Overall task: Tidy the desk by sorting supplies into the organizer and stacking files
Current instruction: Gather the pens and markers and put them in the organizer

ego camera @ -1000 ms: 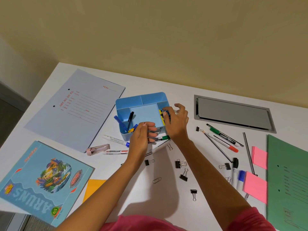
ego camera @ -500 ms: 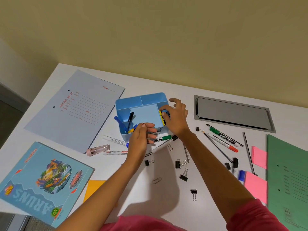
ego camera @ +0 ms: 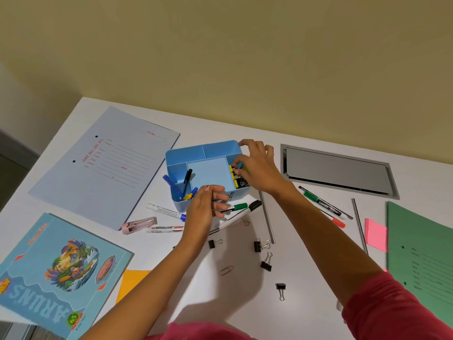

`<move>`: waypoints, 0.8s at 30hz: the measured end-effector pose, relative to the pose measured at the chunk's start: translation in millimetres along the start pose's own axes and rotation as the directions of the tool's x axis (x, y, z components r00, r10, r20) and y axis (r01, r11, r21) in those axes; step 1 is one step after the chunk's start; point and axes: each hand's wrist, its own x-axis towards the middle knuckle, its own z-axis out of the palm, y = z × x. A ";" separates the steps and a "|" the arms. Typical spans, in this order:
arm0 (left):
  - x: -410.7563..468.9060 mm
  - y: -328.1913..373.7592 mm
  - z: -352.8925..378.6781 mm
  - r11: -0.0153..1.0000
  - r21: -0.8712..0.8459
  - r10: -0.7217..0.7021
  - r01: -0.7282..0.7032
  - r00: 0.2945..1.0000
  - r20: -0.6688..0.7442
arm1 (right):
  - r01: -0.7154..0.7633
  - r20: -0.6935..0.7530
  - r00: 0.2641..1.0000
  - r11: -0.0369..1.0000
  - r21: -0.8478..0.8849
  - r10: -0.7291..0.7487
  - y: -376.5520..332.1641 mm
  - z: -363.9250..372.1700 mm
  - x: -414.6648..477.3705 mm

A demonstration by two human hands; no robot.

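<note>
**Both hands working at the blue organizer**

The blue organizer (ego camera: 206, 153) is sitting near the middle of the white worktop (ego camera: 235, 290), toward its far edge. The right hand (ego camera: 257, 165) is reaching over the organizer's right-hand compartment, its fingers (ego camera: 236, 161) curling down onto the yellow and black items (ego camera: 236, 179) packed there; whether they are actually pinching one is not clear. The left hand (ego camera: 204, 207) is resting against the organizer's near wall, fingers partly curled, and whether they are holding anything cannot be told. Blue pens (ego camera: 171, 184) are standing tilted in the near-left compartment.

Just beside the organizer's near wall, a green-capped marker (ego camera: 236, 207) and a black-capped marker (ego camera: 241, 213) are lying partly under the left hand. Black binder clips (ego camera: 259, 245) and a paper clip (ego camera: 226, 270) are lying scattered toward the near edge. A pale blue file (ego camera: 105, 165) is lying at the far-left corner, a green file (ego camera: 421, 251) at the right edge with pink sticky notes (ego camera: 375, 235) touching it, and a blue notebook (ego camera: 54, 273) at the near-left corner.
</note>
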 end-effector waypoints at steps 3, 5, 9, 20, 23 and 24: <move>0.2 0.2 -2.8 1.000 -0.015 0.000 0.000 1.000 -0.005 | 0.075 -0.005 0.997 0.992 -0.101 -0.076 0.9 -3.1 4.2; 0.2 0.0 -4.2 1.000 -0.016 0.004 -0.004 1.000 -0.005 | 0.115 0.004 0.993 0.982 -0.147 -0.116 1.5 -5.3 6.4; -1.0 0.7 -4.4 1.000 -0.012 0.009 -0.009 1.000 -0.008 | 0.139 0.028 0.990 0.972 -0.188 -0.136 2.0 -10.6 8.7; -0.7 -0.7 -6.2 1.000 -0.021 0.003 -0.003 1.000 -0.011 | 0.093 -0.027 0.995 0.975 -0.203 -0.101 -6.6 -14.1 7.4; -1.2 -1.1 -4.9 1.000 -0.023 0.000 0.000 1.000 -0.005 | 0.066 -0.007 0.998 0.983 -0.170 -0.068 -8.7 -16.9 7.5; -1.5 -1.5 -4.6 1.000 -0.022 -0.003 0.003 1.000 -0.003 | 0.063 0.013 0.998 0.985 -0.164 -0.061 -10.1 -18.8 8.2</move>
